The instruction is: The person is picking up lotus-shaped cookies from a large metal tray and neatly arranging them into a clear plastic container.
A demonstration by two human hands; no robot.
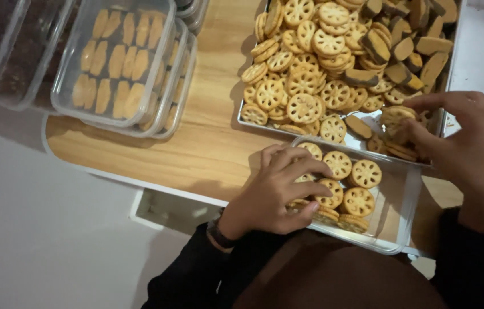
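While the left hand [279, 191] lies spread over the near end of the clear box [393, 226], fingers apart and curled down onto the round cookies [348, 183] there, nothing is pinched; it seems to be steadying or nudging a row into place. The box sits at the table's near edge, partly overhanging, thin-walled see-through plastic, rectangular with rounded corners; roughly its left two thirds are filled, the right end bare. The cookies are flat golden discs pierced like wheels, matte and crumbly-looking, laid in overlapping rows. Just beyond, the right hand [459, 143] is closed on a short stack [396, 117] of the same discs, thumb and fingertips clamped at its edges, lifted at the near right corner of the tray [241, 117]. Judged step: filling in progress, a fresh stack in hand. The next move would call for carrying that stack level so it does not shear, and setting it into the bare end without cracking the brittle rims. The tray is shiny metal, heaped: wheel discs to the left, dark-and-tan oblong biscuits [405, 51] at far right. Table [207, 143] is pale wood grain. Farthest left, stacked lidded tubs [122, 63] hold oblong tan biscuits in rows; further tubs with dark contents sit at the frame edge.
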